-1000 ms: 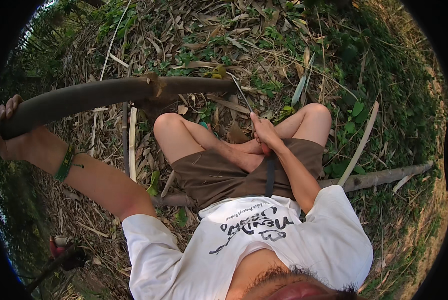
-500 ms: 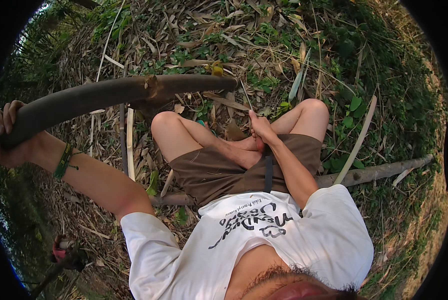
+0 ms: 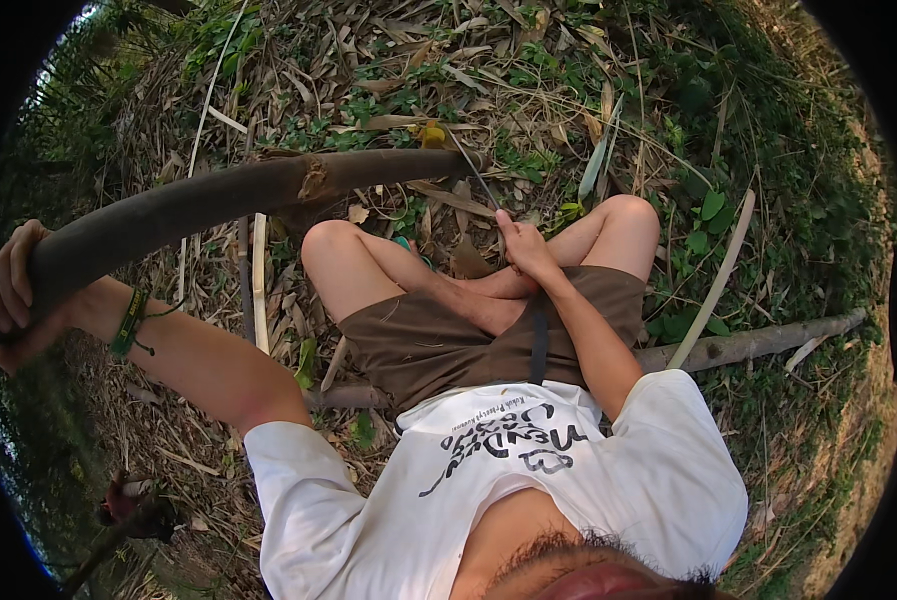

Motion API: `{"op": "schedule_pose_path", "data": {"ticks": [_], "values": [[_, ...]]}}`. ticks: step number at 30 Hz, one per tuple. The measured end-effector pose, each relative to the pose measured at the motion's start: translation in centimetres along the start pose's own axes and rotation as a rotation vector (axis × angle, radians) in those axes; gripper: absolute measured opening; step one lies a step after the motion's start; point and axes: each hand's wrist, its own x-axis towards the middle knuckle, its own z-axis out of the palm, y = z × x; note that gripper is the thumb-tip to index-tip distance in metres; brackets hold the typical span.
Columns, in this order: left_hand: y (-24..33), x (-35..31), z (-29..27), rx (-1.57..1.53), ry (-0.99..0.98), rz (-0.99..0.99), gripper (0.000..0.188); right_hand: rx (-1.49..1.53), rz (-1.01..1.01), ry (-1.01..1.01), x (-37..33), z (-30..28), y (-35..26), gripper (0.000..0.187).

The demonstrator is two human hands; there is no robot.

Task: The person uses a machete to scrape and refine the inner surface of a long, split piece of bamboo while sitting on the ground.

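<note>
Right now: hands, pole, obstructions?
Left hand gripping dark pole. Right hand holding thin knife, crossing over pole's far end, contact unclear. Yellow leaf near that end.

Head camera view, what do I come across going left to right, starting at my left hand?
Left hand → green wristband → straight pale strip → left knee → thin metal blade → right hand → right knee → curved pale strip.

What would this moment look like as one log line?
left hand: gripping dark pole | right hand: holding thin-bladed tool | blade: crosses pole's far end, contact unclear | ground: dry leaves, green plants
</note>
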Motion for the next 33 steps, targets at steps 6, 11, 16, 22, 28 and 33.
{"op": "schedule_pose_path", "data": {"ticks": [6, 11, 16, 22, 28, 33], "values": [[0.3, 0.1, -0.3, -0.213, -0.218, -0.041, 0.024, 0.015, 0.11, -0.015, -0.4, -0.8, 0.0, 0.07], [-0.7, -0.1, -0.1, -0.258, -0.23, 0.008, 0.034, 0.112, 0.205, 0.014, 0.9, -1.5, 2.3, 0.066], [-1.1, -0.6, 2.8, 0.081, 0.004, 0.033, 0.038, 0.208, 0.05, -0.056, -2.0, -0.2, -2.5, 0.059], [-2.9, -0.2, 5.6, 0.238, 0.113, 0.032, 0.023, 0.277, -0.107, -0.092, -5.5, 1.1, -7.3, 0.054], [-3.3, 3.8, 8.4, 0.546, 0.271, 0.265, 0.009, 0.296, -0.171, -0.038, -7.6, -0.4, -9.8, 0.052], [-6.5, 6.8, 12.2, 0.594, 0.322, 0.409, 0.009, 0.358, -0.25, -0.011, -9.5, -2.7, -11.0, 0.05]]}}
